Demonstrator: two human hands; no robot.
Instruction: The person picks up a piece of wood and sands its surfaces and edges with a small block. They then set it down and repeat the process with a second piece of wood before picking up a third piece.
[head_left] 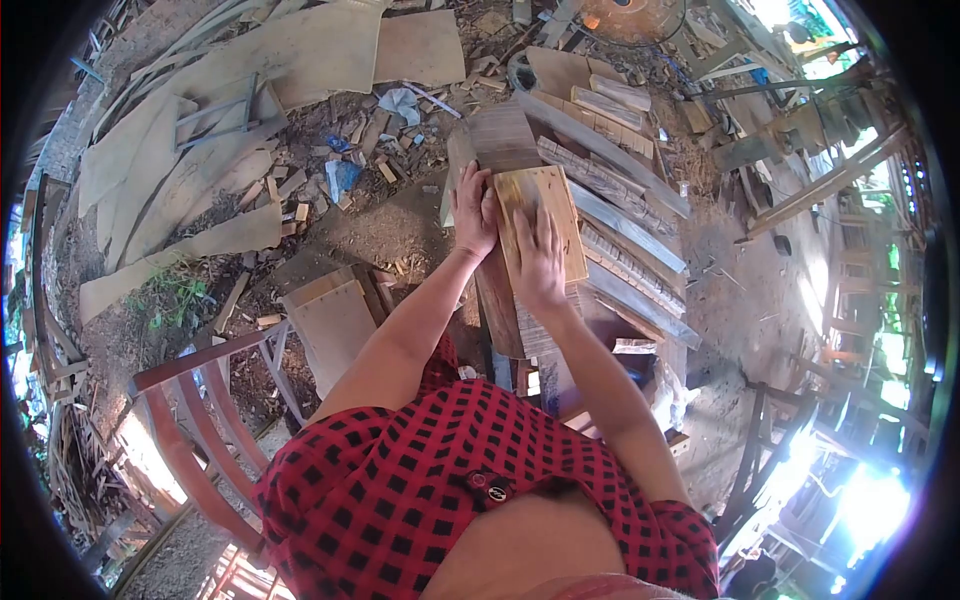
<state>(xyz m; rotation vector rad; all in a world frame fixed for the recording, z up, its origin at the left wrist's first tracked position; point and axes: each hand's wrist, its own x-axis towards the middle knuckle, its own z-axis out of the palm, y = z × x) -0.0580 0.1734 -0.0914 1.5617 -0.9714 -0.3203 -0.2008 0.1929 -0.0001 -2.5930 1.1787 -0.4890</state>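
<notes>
Wooden panel (541,222) lies flat on the stack of planks (610,200) in the head view. Left hand (473,212) grips its left edge, right hand (540,258) presses flat on top. Best to keep both palms steady so the panel stays square.

Small wooden board (541,222) lies on top of the stack of planks (610,215) at centre, left hand (472,212) on its 9 o'clock edge, right hand (540,262) flat on its 6 o'clock end. Large plywood sheets (300,50) lie on the ground at 11 o'clock, wood scraps (345,165) between them and the stack. Wooden chair frame (200,420) stands at 8 o'clock, a flat panel (335,325) between it and the stack.
</notes>
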